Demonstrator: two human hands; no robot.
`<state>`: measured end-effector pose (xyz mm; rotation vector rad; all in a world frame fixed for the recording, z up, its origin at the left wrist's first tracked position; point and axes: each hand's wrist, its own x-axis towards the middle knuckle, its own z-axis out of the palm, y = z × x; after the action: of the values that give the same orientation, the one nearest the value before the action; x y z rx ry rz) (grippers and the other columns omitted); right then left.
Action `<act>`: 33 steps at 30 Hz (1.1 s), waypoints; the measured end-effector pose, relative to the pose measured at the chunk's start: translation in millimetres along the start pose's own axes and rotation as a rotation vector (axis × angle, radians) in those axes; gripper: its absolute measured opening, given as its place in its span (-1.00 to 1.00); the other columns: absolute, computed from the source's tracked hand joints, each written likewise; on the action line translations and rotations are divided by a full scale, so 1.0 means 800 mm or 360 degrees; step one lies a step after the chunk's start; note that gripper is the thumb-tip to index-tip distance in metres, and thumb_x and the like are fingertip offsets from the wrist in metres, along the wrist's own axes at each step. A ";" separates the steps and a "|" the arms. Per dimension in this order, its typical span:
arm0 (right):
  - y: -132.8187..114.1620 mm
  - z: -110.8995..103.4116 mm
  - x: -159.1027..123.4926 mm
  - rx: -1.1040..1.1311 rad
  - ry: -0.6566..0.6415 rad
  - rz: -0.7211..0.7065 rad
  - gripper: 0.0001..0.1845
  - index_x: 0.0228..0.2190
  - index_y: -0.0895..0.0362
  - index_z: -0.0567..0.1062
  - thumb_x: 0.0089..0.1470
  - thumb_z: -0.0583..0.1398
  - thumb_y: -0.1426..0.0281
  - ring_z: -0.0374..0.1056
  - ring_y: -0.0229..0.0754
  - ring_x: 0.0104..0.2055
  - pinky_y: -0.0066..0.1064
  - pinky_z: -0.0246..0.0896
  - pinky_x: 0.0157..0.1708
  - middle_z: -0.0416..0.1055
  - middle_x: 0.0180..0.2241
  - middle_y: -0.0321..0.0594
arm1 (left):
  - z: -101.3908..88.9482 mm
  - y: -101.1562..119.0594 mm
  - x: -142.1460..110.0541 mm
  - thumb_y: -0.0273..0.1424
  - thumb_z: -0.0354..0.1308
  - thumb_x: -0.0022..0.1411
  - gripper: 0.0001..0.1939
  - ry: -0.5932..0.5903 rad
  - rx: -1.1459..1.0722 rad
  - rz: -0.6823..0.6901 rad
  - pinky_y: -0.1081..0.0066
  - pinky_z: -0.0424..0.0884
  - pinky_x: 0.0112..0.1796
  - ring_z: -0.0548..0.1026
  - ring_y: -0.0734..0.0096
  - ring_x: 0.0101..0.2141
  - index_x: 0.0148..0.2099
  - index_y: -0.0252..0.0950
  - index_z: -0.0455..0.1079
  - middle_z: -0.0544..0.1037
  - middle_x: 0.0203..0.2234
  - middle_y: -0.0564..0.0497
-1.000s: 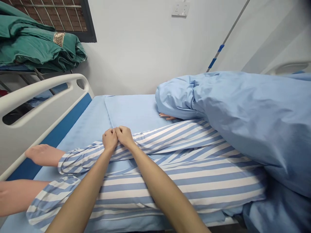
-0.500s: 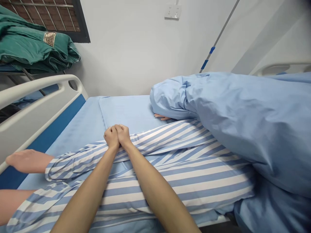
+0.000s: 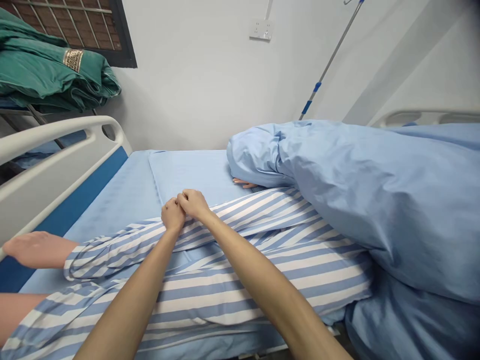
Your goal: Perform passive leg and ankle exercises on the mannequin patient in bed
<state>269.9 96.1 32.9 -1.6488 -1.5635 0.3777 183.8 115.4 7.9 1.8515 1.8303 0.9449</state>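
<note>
The grip is formed by the left hand (image 3: 173, 214) and the right hand (image 3: 192, 204). Both are closed and touching each other, clamped on a fold of the blue-and-white striped gown (image 3: 225, 295), which lies on the bed at the centre of the view. The gown sleeve (image 3: 112, 255) is extended toward 9 o'clock, and a figure's bare hand (image 3: 37, 249) projects from its cuff beside the white side rail (image 3: 48, 150). A second figure's hand (image 3: 243, 183) is seen at 1 o'clock, partly under the pale blue duvet (image 3: 337, 200), which is bunched from 1 to 3 o'clock. The blue bed sheet (image 3: 123, 200) is spread beneath. Folded green blankets (image 3: 45, 65) are stacked at 10 o'clock. A wall socket (image 3: 261, 30) and an infusion pole (image 3: 322, 65) are located at 12 and 1 o'clock.
</note>
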 end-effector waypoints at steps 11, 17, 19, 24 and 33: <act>0.035 0.013 -0.011 0.0461 0.0195 0.0089 -0.61 -0.71 0.12 0.16 0.08 -0.03 0.25 0.02 -0.35 -0.57 -0.49 -0.12 -0.54 0.07 -0.69 -0.42 | 0.001 0.015 -0.001 -0.25 -0.05 0.06 -0.67 -0.0055 -0.0090 0.0068 0.43 0.02 -0.51 0.14 0.49 -0.59 -0.67 -0.25 0.05 0.20 -0.73 0.10; 0.034 0.006 -0.001 0.0827 0.0335 0.0260 -0.63 -0.72 0.12 0.17 0.04 -0.02 0.26 0.02 -0.34 -0.58 -0.49 -0.09 -0.56 0.08 -0.70 -0.41 | 0.029 0.056 0.007 -0.28 -0.12 0.06 -0.74 0.0032 -0.0952 -0.0397 0.46 0.07 -0.54 0.13 0.55 -0.61 -0.61 -0.24 0.07 0.16 -0.72 0.15; 0.038 0.004 0.003 0.0991 0.0366 0.0353 -0.64 -0.72 0.11 0.14 0.01 0.01 0.25 0.00 -0.34 -0.59 -0.50 -0.07 -0.57 0.05 -0.71 -0.42 | 0.037 0.062 0.004 -0.25 -0.13 0.09 -0.70 0.0056 -0.0879 -0.0355 0.45 0.08 -0.53 0.16 0.53 -0.60 -0.61 -0.25 0.10 0.20 -0.72 0.13; 0.048 0.004 0.004 0.1122 0.0453 0.0367 -0.65 -0.71 0.10 0.10 -0.02 0.03 0.24 -0.02 -0.35 -0.58 -0.50 -0.05 -0.59 0.02 -0.70 -0.43 | 0.043 0.056 -0.011 -0.22 -0.20 0.19 -0.59 -0.0006 -0.0298 0.0064 0.41 0.09 -0.45 0.28 0.44 -0.53 -0.58 -0.27 0.27 0.44 -0.59 -0.02; 0.040 -0.035 0.012 0.0458 0.0204 0.0364 -0.67 -0.74 0.12 0.19 -0.02 0.04 0.34 0.01 -0.32 -0.58 -0.47 -0.10 -0.54 0.10 -0.72 -0.40 | 0.036 0.063 -0.021 -0.26 -0.25 0.26 -0.57 -0.0117 0.0052 0.0088 0.39 0.12 -0.43 0.44 0.24 -0.35 -0.35 -0.25 0.43 0.55 -0.34 -0.17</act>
<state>313.0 98.2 30.6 -1.5936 -1.1690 0.5776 241.2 99.8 18.1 1.9389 1.7695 0.8584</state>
